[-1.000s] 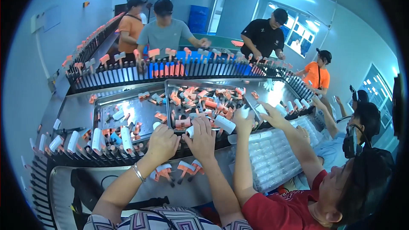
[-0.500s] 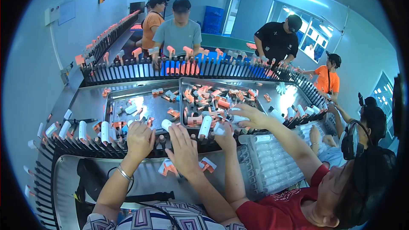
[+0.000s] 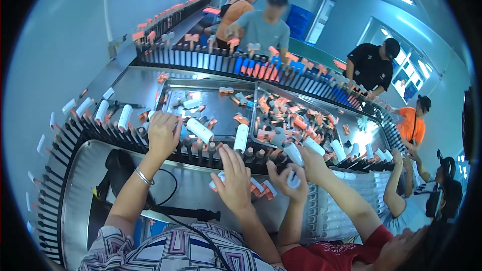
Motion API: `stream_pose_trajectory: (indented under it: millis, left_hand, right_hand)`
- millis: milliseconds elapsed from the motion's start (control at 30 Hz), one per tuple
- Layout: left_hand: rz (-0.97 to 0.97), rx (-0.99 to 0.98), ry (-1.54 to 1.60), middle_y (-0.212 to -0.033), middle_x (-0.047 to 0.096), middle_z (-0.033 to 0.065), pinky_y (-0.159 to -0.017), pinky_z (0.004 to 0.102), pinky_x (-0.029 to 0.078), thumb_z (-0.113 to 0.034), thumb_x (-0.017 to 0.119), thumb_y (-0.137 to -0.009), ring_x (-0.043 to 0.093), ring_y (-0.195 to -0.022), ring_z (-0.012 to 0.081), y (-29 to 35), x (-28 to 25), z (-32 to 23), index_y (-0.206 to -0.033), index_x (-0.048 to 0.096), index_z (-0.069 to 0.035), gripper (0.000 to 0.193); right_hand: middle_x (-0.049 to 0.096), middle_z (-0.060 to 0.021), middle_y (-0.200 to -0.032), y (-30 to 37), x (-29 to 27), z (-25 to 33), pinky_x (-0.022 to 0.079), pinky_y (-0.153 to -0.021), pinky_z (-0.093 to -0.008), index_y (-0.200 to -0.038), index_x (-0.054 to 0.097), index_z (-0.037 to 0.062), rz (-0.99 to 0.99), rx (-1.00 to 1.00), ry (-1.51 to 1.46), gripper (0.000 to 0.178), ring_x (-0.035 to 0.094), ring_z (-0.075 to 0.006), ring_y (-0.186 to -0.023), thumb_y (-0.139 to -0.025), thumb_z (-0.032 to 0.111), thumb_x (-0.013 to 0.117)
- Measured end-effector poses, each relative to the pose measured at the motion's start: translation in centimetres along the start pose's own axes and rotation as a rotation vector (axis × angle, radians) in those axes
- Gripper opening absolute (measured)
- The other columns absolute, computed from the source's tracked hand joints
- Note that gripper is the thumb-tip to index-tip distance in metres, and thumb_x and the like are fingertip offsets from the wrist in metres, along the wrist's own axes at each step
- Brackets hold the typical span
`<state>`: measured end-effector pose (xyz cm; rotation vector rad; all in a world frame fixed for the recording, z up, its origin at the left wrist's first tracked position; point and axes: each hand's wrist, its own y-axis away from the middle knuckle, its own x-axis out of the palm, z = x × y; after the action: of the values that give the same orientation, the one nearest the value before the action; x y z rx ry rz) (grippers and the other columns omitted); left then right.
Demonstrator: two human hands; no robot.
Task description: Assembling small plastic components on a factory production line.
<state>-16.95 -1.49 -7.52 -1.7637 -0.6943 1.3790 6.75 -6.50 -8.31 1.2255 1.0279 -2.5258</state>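
Observation:
My left hand is closed at the row of black posts. A bit of a white part shows past its fingers, but most of what it grips is hidden. Lower and to the right, my right hand has its fingers stretched out, just under an upright white shell on a post. Between the two hands, a tilted white shell sits on the row, touched by neither. Beside my right hand, orange-and-white pieces lie at the near edge.
Metal trays of loose orange, grey and white pieces lie beyond the posts. On my right, a co-worker's hand holds a white piece, close to clear plastic trays. A black cable loops near my left forearm. Other people work around the line.
The view has turned and tilted. My right hand has come away from the white shell it touched and is lower now. My left hand stays at the posts.

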Motion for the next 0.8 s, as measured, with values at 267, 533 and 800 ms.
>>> stream_pose_trajectory:
  millis: [267,533,800]
  left_hand:
    - [-0.087,-0.012,0.225,-0.129,0.05,0.017,-0.101,0.0451,0.035,-0.011,0.065,-0.078,0.044,-0.123,0.037,-2.1,-5.7,-1.2,-0.122,0.053,-0.003,0.046]
    - [0.043,0.06,0.372,-0.125,0.052,0.016,-0.1,0.0458,0.037,-0.012,0.066,-0.077,0.043,-0.124,0.0361,1.6,-4.1,-1.3,-0.111,0.059,-0.002,0.036]
    - [0.206,0.141,0.518,-0.095,0.06,0.0094,-0.078,0.0373,0.047,-0.01,0.064,-0.076,0.057,-0.09,0.0267,11.2,-0.2,-0.8,-0.094,0.064,-0.003,0.02]
  right_hand:
    - [0.043,-0.023,-0.136,-3.3,-4.8,3.9,0.031,-0.098,-0.0436,-0.133,0.04,-0.0031,-0.531,-0.105,0.16,0.066,0.042,-0.0368,-0.124,-0.078,0.02,0.068]
    - [0.053,-0.0184,-0.126,-5.1,-2.4,2.9,0.037,-0.097,-0.0407,-0.126,0.048,-0.0031,-0.444,-0.007,0.019,0.046,0.05,-0.0338,-0.116,-0.083,0.007,0.062]
    - [0.063,-0.0096,-0.102,2.3,8.0,-4.6,0.046,-0.081,-0.0402,-0.105,0.061,0.0072,0.325,0.342,0.229,0.033,0.059,-0.0275,-0.098,-0.075,0.019,0.069]
